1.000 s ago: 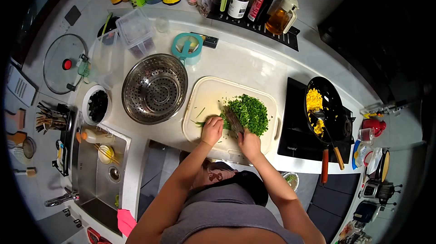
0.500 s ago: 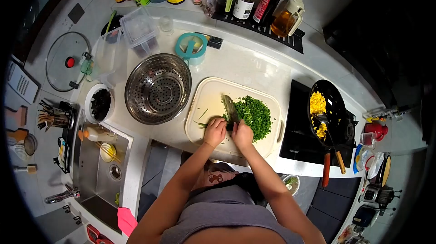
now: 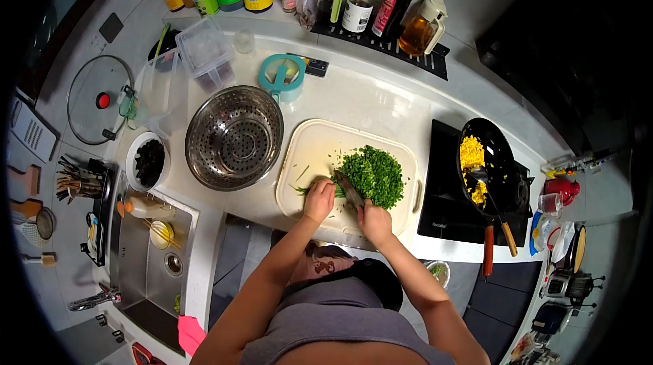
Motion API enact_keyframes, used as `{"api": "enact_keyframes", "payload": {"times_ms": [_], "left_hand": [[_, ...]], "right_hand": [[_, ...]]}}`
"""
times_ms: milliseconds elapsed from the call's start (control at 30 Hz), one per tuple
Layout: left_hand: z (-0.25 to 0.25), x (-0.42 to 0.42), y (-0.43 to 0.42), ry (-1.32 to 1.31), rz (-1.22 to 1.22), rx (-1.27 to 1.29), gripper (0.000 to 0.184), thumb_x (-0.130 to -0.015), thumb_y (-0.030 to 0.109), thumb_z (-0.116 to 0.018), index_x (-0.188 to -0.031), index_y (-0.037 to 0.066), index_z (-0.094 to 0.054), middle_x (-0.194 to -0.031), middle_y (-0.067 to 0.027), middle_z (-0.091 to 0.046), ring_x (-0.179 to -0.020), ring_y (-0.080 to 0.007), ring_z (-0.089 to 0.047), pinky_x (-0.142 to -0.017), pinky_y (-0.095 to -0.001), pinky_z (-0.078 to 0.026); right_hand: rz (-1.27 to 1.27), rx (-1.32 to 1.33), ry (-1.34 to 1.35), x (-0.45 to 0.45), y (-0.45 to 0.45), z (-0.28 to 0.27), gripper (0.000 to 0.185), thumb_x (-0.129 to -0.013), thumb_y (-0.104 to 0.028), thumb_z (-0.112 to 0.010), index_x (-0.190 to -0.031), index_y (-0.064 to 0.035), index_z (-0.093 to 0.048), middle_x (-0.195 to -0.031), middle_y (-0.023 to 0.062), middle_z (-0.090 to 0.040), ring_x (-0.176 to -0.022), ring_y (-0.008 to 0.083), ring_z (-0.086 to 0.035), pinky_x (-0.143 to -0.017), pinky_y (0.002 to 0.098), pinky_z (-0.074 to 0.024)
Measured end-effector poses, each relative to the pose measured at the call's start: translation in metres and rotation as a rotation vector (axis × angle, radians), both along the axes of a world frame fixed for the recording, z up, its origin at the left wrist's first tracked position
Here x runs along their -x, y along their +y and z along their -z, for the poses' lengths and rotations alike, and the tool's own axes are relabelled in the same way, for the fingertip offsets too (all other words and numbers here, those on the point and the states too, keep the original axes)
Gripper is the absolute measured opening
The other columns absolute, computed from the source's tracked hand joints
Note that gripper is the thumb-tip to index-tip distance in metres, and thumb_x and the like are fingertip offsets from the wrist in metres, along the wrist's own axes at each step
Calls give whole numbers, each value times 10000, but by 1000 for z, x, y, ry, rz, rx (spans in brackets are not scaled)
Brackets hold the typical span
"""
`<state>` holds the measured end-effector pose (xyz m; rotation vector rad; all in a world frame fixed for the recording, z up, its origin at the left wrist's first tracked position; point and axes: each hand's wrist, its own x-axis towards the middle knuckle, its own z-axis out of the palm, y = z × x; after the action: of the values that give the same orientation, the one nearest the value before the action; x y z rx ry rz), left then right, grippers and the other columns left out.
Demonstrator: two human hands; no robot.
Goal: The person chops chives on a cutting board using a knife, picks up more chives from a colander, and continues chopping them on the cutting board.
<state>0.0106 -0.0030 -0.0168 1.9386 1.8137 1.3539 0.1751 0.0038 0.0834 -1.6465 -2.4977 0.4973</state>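
Observation:
A cream cutting board [image 3: 306, 144] lies on the counter before me. My right hand [image 3: 374, 221] is wrapped round the handle of a knife [image 3: 349, 190], whose blade slants up and left beside a heap of chopped greens [image 3: 374, 176]. Left of the blade, my left hand [image 3: 320, 200] has its fingers curled down on a small bunch of green stalks [image 3: 301, 190], mostly hidden under the fingers. A few loose stalk pieces lie on the board's left part.
A steel colander [image 3: 235, 137] stands left of the board, near a white bowl [image 3: 147, 161] of dark pieces. On the right, a black wok [image 3: 500, 161] with yellow scrambled egg sits on the cooktop [image 3: 439, 181]. The sink [image 3: 146, 263] is at lower left; bottles line the back.
The knife's handle end has shifted slightly right and down with my right hand, and its blade now slants more. My left hand has moved slightly left on the stalks.

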Motion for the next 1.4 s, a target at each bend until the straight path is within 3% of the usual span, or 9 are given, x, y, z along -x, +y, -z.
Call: {"api": "enact_keyframes", "payload": {"times_ms": [167, 367, 733, 967, 1200, 1400], "left_hand": [[3, 0, 0, 31, 10, 14, 77, -755, 30, -569, -827, 2, -565, -917, -116, -551, -850, -285, -545, -759, -364, -459], [-14, 4, -3, 55, 18, 17, 74, -749, 26, -571, -820, 21, -592, -912, -93, -569, -862, -274, -546, -763, -357, -460], [-4, 7, -4, 45, 29, 2, 101, -765, 59, -584, -851, 19, -620, -912, -72, -574, -853, -244, -550, -748, -333, -469], [-4, 7, -2, 51, 27, -8, 112, -747, 46, -591, -852, 18, -620, -900, -81, -572, -842, -247, -554, -742, -330, -473], [-8, 6, -5, 50, -7, 0, 140, -751, 42, -578, -885, 40, -618, -937, -91, -559, -846, -260, -558, -737, -340, -477], [-3, 6, -7, -31, -46, 67, 86, -765, 40, -566, -850, 44, -579, -916, -103, -560, -798, -286, -572, -702, -364, -484]], "right_hand": [[7, -46, -63, 25, 13, 36, 194, -818, -195, -526, -772, -7, -519, -540, 183, -567, -484, 352, -576, -457, 436, -471], [279, -8, 225, 29, 38, 45, 256, -811, -211, -563, -737, 30, -518, -594, 240, -567, -556, 406, -573, -516, 473, -465], [8, 9, 46, 2, 3, -3, 201, -797, -203, -557, -778, -4, -533, -544, 197, -562, -498, 363, -574, -482, 451, -472], [-48, -39, -124, 17, 8, 30, 173, -815, -186, -532, -776, -20, -503, -550, 174, -577, -486, 334, -585, -445, 430, -469], [230, -40, 217, 39, 33, 40, 203, -809, -183, -548, -760, 11, -519, -566, 227, -564, -512, 389, -570, -485, 468, -467], [168, 7, 178, 22, 19, 15, 232, -809, -199, -561, -773, 27, -519, -565, 238, -552, -536, 400, -567, -511, 477, -457]]}}
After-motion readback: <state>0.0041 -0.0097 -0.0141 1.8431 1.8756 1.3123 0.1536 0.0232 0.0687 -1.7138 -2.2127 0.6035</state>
